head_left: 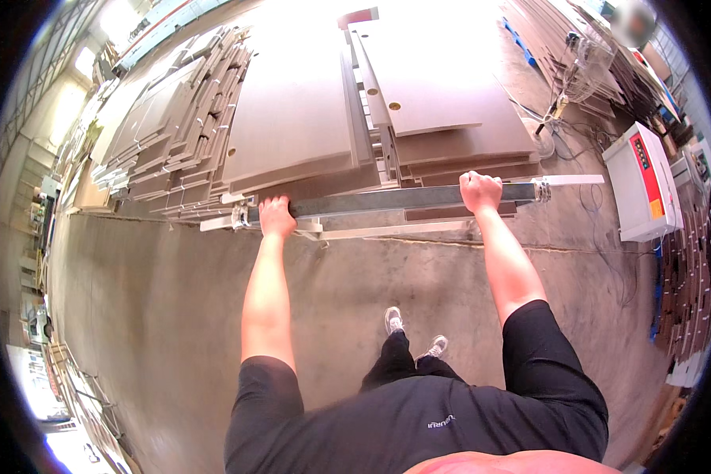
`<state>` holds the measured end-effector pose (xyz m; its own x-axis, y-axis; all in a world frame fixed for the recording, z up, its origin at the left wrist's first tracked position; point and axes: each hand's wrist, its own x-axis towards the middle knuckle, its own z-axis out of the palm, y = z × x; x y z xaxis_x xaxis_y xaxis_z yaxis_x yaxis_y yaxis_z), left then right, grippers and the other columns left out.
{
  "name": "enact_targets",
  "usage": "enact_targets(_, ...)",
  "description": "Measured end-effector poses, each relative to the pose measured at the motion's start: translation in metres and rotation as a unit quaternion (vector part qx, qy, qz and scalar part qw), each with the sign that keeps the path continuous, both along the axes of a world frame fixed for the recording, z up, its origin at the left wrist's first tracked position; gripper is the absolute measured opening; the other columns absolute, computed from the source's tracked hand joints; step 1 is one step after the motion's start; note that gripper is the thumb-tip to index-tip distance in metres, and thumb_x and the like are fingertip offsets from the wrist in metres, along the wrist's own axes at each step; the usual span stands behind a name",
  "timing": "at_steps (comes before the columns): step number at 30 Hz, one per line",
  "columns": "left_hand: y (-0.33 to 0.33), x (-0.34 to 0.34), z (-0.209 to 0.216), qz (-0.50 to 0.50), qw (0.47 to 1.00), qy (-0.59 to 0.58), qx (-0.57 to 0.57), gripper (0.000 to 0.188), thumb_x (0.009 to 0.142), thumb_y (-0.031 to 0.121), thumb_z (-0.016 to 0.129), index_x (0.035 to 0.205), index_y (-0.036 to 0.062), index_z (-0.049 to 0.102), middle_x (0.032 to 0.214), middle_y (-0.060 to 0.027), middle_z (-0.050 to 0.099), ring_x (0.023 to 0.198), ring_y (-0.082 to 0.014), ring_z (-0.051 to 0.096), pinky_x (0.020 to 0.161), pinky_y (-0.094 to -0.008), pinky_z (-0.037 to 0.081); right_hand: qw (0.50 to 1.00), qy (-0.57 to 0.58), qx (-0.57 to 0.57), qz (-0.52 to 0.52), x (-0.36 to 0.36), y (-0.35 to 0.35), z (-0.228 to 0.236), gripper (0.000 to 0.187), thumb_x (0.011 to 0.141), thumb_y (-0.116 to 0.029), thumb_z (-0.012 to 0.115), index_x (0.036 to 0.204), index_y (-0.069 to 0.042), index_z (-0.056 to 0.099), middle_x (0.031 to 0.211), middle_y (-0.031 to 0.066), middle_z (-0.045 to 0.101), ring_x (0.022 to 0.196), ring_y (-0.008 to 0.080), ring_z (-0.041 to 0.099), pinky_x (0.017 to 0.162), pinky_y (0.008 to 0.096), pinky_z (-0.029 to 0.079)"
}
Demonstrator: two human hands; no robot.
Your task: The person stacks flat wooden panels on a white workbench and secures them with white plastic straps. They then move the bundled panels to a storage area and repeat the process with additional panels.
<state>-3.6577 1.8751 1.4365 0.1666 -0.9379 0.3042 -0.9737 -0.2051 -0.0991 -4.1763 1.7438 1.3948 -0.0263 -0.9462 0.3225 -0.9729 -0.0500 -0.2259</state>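
Both my arms reach forward to a long dark grey bar (pixel 379 201) that lies crosswise in front of me. My left hand (pixel 276 216) is closed over it near its left end, and my right hand (pixel 480 192) grips it toward the right end. Metal fittings show at both ends, and a pale rail (pixel 395 231) runs just below on the near side. Directly beyond the bar are stacks of flat brown boards, one at the left (pixel 292 118) and one at the right (pixel 442 95). What supports the bar is mostly hidden.
Strapped bundles of boards (pixel 174 126) stand at the far left. To the right is a white machine with a red panel (pixel 644 182), with loose cables (pixel 596 205) on the floor beside it. Concrete floor (pixel 166 316) lies around my feet. More boards (pixel 687 284) are stacked at the right edge.
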Motion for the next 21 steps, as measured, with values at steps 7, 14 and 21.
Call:
enact_targets(7, -0.018, 0.009, -0.012, 0.037, 0.999, -0.023, -0.023, 0.038, 0.08, 0.009, 0.063, 0.117, 0.0085, 0.068, 0.122, -0.0135, 0.067, 0.123, -0.0331, 0.057, 0.113, -0.0475, 0.039, 0.997, -0.024, -0.012, 0.073, -0.006, 0.027, 0.015, 0.043, 0.1, -0.045, 0.048, 0.09, -0.013, 0.075, 0.094, 0.0136, 0.078, 0.094, 0.0328, 0.074, 0.092, 0.0485, 0.049)
enact_targets(14, -0.003, -0.022, -0.01, 0.051, 0.998, -0.023, -0.005, 0.033, 0.082, 0.01, 0.065, 0.115, 0.0059, 0.064, 0.119, -0.0172, 0.063, 0.125, -0.0363, 0.055, 0.114, -0.0526, 0.038, 0.935, -0.224, -0.086, 0.262, -0.078, 0.132, -0.01, 0.037, 0.096, -0.036, 0.068, 0.121, -0.01, 0.073, 0.133, 0.0136, 0.07, 0.127, 0.0338, 0.063, 0.114, 0.0505, 0.044)
enact_targets(21, 0.084, -0.131, -0.105, -0.016, 0.978, 0.084, -0.189, 0.08, 0.089, 0.022, 0.073, 0.157, 0.0014, 0.036, 0.162, -0.0262, 0.036, 0.154, -0.041, 0.031, 0.125, -0.0546, 0.029, 0.932, -0.258, 0.211, 0.143, -0.265, 0.396, -0.111, 0.039, 0.101, -0.04, 0.059, 0.124, -0.011, 0.073, 0.125, 0.0146, 0.072, 0.119, 0.0349, 0.066, 0.1, 0.0468, 0.054)
